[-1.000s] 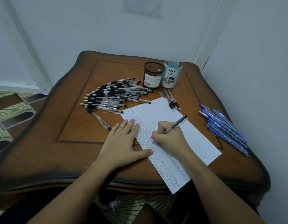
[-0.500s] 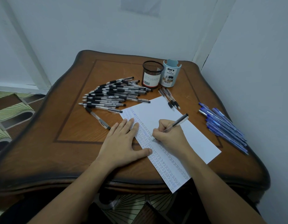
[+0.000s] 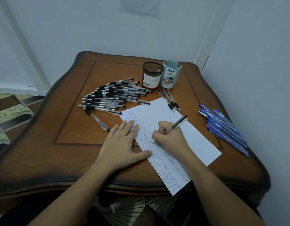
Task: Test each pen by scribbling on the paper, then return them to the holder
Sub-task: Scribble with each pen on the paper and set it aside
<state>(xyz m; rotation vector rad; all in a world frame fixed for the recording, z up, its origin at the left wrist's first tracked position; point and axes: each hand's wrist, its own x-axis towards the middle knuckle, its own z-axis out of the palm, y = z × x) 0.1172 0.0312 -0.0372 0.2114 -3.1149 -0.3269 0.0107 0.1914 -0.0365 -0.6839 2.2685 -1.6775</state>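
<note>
While right grip (image 3: 168, 139) pinches pen (image 3: 178, 123), left grip (image 3: 123, 144) flat on paper (image 3: 198, 141); pen pile (image 3: 111, 98), holder (image 3: 151, 75) beyond.

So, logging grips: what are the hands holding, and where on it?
The right hand grips a black pen low on its barrel; left hand holds nothing, flat on the paper.

We see a dim, bluish, even light with soft shadows; the brown wooden tabletop (image 3: 59, 128) bows at its edges from wide-angle distortion, its near edge darkened.
</note>
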